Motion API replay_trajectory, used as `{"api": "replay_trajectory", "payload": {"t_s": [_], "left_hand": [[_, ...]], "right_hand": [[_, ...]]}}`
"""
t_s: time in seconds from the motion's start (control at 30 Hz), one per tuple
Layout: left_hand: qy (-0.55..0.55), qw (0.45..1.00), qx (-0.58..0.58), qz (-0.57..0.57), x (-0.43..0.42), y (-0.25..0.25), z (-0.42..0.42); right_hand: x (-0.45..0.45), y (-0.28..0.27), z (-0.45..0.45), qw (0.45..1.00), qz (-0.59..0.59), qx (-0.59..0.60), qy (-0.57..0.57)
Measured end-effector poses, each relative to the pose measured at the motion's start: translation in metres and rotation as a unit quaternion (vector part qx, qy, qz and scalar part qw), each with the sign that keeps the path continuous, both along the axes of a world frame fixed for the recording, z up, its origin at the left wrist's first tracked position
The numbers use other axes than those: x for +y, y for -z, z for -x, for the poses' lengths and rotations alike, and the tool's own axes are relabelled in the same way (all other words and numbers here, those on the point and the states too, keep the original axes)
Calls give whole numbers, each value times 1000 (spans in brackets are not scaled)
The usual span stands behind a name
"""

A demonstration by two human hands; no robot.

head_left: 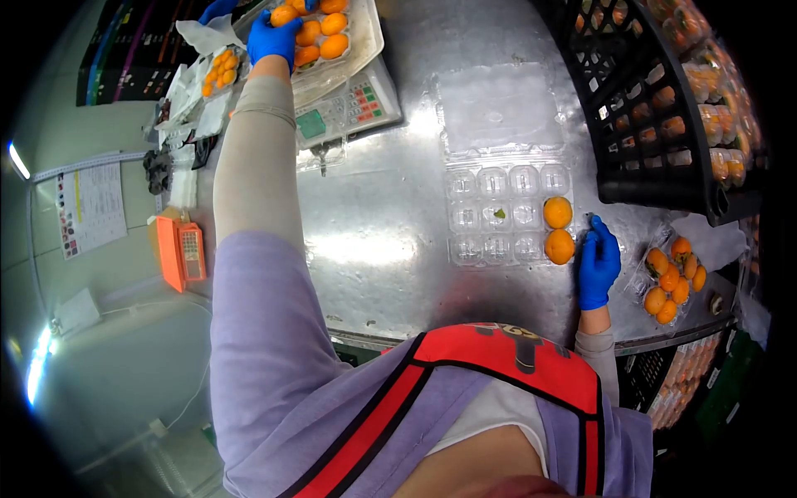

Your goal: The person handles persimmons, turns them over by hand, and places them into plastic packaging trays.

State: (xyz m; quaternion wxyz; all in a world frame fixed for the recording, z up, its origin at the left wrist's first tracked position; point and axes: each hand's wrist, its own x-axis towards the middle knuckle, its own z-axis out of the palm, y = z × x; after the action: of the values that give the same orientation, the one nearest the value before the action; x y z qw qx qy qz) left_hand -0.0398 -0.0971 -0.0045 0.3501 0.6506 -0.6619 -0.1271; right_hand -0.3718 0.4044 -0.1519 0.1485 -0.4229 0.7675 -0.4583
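Observation:
My left hand [274, 40], in a blue glove, reaches far forward to a clear tray of mandarins [334, 46] on a weighing scale [349, 108]. Its fingers close around a mandarin [284, 15] at the tray's near-left corner. My right hand [599, 264], also blue-gloved, rests near the table with fingers loosely extended and nothing visible in it. Just left of it, an unfolded clear plastic clamshell [496, 217] lies on the metal table, with two mandarins [558, 213] in its right column. A small green leaf [499, 213] sits in another cup.
A black crate [656, 108] stands at the right, with packed fruit behind it. A smaller pack of mandarins [667, 286] lies beyond my right hand. Another fruit pack [221, 70] and an orange calculator-like device [181, 253] are at left. Part of another blue glove [217, 8] shows at the top.

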Motion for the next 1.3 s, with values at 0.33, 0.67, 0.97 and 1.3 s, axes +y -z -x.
{"api": "replay_trajectory", "payload": {"t_s": [0.33,0.67,0.97,1.3], "left_hand": [[-3,998,-57,0,-14,1,4],[-1,997,-52,-50,-13,-4,6],[25,994,-40,-96,-32,7,2],[6,994,83,78,-50,-1,-27]], "right_hand": [[0,-1,0,1000,-25,17,3],[-5,-6,-4,999,7,31,12],[-5,-3,-3,999,8,40,12],[-3,2,-1,999,33,35,7]]}}
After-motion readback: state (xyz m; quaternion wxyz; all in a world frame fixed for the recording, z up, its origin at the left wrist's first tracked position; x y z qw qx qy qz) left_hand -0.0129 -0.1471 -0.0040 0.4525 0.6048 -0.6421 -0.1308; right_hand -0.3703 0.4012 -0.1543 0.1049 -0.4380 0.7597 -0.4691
